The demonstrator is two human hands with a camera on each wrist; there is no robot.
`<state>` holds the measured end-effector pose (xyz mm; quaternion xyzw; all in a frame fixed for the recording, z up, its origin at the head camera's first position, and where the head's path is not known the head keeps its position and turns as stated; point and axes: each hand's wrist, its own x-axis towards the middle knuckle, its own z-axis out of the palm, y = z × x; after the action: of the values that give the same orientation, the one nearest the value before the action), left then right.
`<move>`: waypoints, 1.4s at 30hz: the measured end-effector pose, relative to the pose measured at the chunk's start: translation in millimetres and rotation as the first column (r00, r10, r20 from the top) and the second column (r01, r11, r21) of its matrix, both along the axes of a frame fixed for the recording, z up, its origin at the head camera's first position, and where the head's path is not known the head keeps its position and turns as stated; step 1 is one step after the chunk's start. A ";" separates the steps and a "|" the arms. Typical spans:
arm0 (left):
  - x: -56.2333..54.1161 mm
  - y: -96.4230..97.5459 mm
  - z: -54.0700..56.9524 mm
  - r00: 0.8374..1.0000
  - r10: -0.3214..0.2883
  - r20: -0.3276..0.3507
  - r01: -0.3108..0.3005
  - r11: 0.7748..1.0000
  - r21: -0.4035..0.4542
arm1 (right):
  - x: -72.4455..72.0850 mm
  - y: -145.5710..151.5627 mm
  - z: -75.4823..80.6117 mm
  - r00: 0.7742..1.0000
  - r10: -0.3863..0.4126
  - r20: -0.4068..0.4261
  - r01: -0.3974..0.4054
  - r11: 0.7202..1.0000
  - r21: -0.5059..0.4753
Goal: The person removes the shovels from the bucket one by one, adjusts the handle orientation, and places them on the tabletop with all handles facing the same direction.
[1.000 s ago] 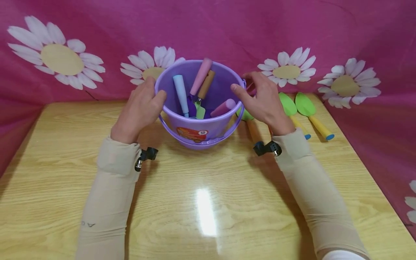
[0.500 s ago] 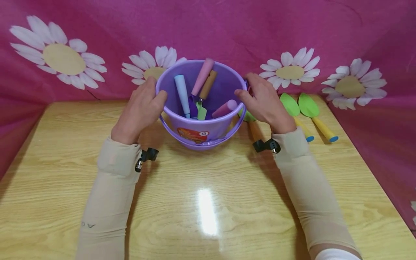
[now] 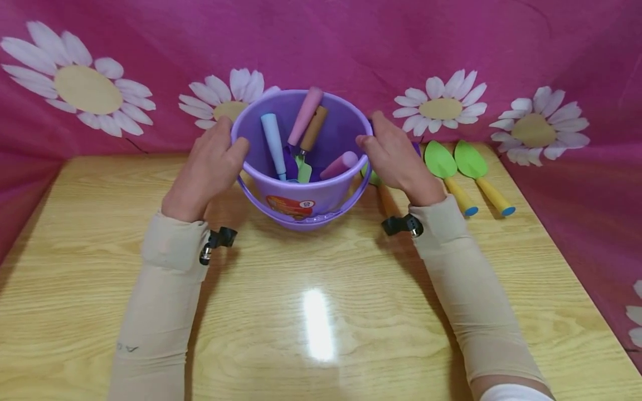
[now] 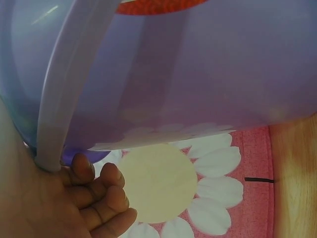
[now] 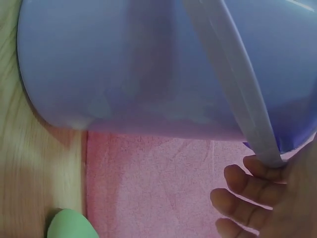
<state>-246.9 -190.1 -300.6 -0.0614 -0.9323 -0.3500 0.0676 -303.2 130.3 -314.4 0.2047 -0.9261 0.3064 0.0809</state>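
Observation:
A purple bucket (image 3: 328,195) stands near the back of the table, its purple carrying handle (image 3: 326,217) hanging down in front. My left hand (image 3: 203,170) grips the rim on the left, thumb over the edge. At the opposite side my right hand (image 3: 398,161) holds the rim in the same way. Both wrist views show curled fingers beside the handle's ends, under the rim. Inside the bucket lean tools with a light blue handle (image 3: 272,142), a pink handle (image 3: 306,114), a brown handle (image 3: 313,131) and another pink handle (image 3: 339,166). Their lower ends are mostly hidden.
To the right lie two green trowels with yellow handles, one trowel (image 3: 441,160) beside the other trowel (image 3: 471,160). An orange-brown tool handle (image 3: 388,201) shows partly behind my right wrist. A pink flowered cloth (image 3: 341,44) rises behind the wooden table (image 3: 261,312).
My right thumb and fingers have closed onto the rim, where the thumb stood a little off it before. The left hand keeps its grip. The bucket has barely moved.

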 end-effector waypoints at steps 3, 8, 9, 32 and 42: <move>0.0 -1.8 1.1 1.000 -0.007 -0.007 0.007 1.000 0.003 | -0.9 -1.9 -1.1 1.000 0.013 -0.017 -0.013 1.000 0.006; -0.5 -3.3 2.7 1.000 -0.021 -0.014 0.021 1.000 0.009 | -2.6 -2.3 -4.4 0.993 0.041 -0.112 -0.037 0.999 0.037; -0.4 -3.2 2.8 1.000 -0.022 -0.009 0.022 1.000 0.011 | -2.8 -2.2 -4.9 0.991 0.042 -0.129 -0.037 0.998 0.042; -2.2 -7.8 15.0 0.998 -0.059 -0.021 0.052 0.964 -0.261 | 2.5 0.0 1.4 0.996 -0.014 -0.085 0.025 0.991 0.132; -3.7 -9.2 27.9 0.995 -0.104 0.003 0.096 0.903 -0.420 | 3.7 0.2 2.4 0.997 -0.004 -0.075 0.012 0.994 0.108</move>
<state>-250.6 -199.3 -272.7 -0.1257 -0.9806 -0.1442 0.0440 -299.5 130.6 -312.0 0.2166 -0.9385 0.2473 0.1056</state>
